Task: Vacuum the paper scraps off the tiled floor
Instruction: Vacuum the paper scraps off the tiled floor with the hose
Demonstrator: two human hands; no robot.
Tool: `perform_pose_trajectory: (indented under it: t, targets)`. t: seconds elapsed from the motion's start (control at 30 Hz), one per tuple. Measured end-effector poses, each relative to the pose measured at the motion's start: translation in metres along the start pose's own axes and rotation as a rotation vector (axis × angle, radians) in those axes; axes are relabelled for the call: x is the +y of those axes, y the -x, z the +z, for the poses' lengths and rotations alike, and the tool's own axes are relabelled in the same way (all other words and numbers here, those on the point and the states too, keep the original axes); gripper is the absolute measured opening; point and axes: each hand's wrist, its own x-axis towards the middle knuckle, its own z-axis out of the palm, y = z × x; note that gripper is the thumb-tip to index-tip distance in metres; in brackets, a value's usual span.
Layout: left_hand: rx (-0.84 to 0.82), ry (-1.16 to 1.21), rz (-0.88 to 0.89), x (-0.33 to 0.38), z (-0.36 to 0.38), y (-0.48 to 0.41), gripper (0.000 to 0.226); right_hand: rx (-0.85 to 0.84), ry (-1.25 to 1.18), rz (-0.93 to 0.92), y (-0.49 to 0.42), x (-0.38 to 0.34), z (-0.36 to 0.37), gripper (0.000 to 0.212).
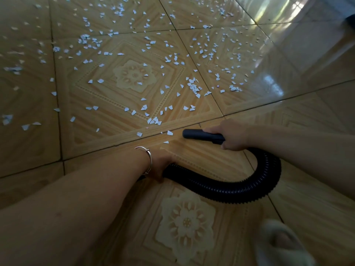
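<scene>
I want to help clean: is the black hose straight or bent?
Bent. The black hose curves in a U from the left hand round to the nozzle gripped by the right hand.

Daylight is coming from the far right, glaring off the glossy tiled floor [272,81]. The near side is lying dim; edges are bending, the near-right slipper [278,244] is blurring.

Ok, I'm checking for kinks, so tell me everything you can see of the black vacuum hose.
The hose is black, ribbed and looks like flexible plastic. It bends in a smooth U over the tiled floor, with no visible kink. One end meets a smooth dark nozzle gripped by the right hand; the left hand holds the other end. The nozzle points towards nearby paper scraps.
</scene>
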Motion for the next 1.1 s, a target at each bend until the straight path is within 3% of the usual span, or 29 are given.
perform_pose_trajectory:
  t: [0.3,0.5,0.83,1.1]
  targets:
    - [0.045,-0.014,-0.139,-0.018,-0.015,-0.006,0.038,0.128,-0.080,0.120,-0.045,0.029,-0.030,0.067]
    - [0.053,0.011,-0.171,-0.016,-0.017,-0.015,0.033,0.150,-0.022,-0.065,-0.056,0.029,-0.030,0.064]
    - [-0.058,-0.009,-0.228,-0.013,0.006,-0.001,0.047,0.018,0.140,-0.328,-0.028,0.002,-0.007,0.071]
    - [0.027,0.000,-0.384,-0.024,-0.004,0.002,0.034,0.122,0.089,-0.207,-0.064,0.014,-0.047,0.063]
